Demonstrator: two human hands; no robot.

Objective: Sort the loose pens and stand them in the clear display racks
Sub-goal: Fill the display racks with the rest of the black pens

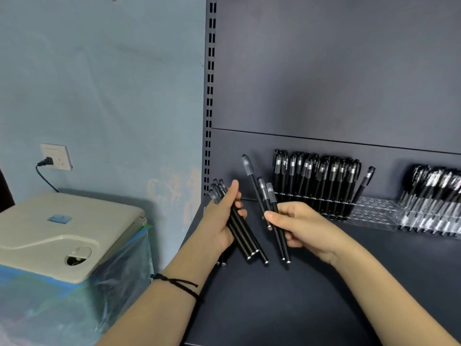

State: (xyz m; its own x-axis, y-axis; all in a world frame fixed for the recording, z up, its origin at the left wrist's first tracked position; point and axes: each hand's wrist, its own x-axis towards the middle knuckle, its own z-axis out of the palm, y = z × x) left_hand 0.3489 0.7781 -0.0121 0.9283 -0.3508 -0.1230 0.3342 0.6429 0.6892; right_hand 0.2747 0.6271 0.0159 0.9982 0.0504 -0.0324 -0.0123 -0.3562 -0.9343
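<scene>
The left hand (219, 221) grips a bundle of black pens (243, 236); the right hand (301, 226) pinches three fanned pens (271, 196) near the half-filled clear rack (374, 208) at the far right. Loosely splayed, one could slip and roll off the shelf (299, 295).

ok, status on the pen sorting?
Left hand grips a bundle of black pens. Right hand pinches three pens, caps up. Clear rack has free slots; nothing in the way.

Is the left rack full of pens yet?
No, part full. Racked pens fill one side of the left rack; holes on its right are empty.
</scene>
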